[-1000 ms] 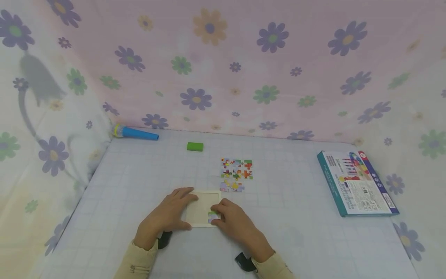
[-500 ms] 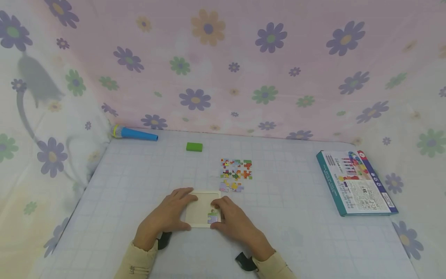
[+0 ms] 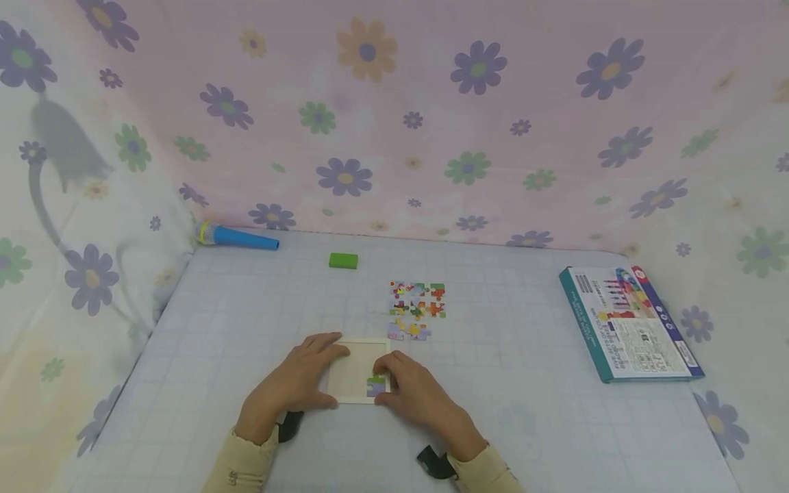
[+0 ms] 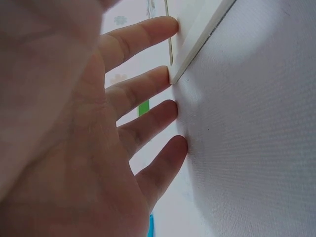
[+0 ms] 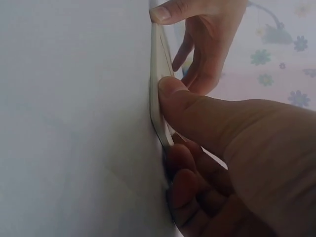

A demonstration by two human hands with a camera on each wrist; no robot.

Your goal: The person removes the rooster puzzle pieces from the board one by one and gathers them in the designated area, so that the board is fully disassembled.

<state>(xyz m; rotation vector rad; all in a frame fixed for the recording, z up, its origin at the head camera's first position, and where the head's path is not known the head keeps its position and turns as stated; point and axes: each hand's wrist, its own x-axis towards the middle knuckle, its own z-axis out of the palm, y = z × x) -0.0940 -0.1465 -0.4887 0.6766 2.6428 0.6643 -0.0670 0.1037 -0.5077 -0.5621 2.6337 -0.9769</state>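
Observation:
A shallow cream puzzle tray [image 3: 354, 370] lies on the table between the hands. My left hand [image 3: 302, 370] spans its left side, thumb at the lower left corner and a fingertip over the upper left. In the left wrist view, the left fingers [image 4: 143, 81] are spread and fairly straight, two at the tray's edge and two on the cloth. My right hand [image 3: 416, 390] holds a green-and-lilac jigsaw piece [image 3: 375, 388] between thumb and index finger in the tray's lower right corner. Its thumb [image 5: 173, 91] rests on the tray's rim in the right wrist view, where the piece is hidden.
Several colourful jigsaw pieces [image 3: 418, 309] lie in rows behind the tray. Farther back are a green block [image 3: 343, 261] and a blue toy microphone [image 3: 243, 237]. A boxed set [image 3: 631, 322] lies at the right. A flowered curtain [image 3: 394, 137] borders the table.
The jigsaw piece has shifted slightly within the tray's lower right corner, and my right thumb and index finger have moved a little around it. The left hand stays in place.

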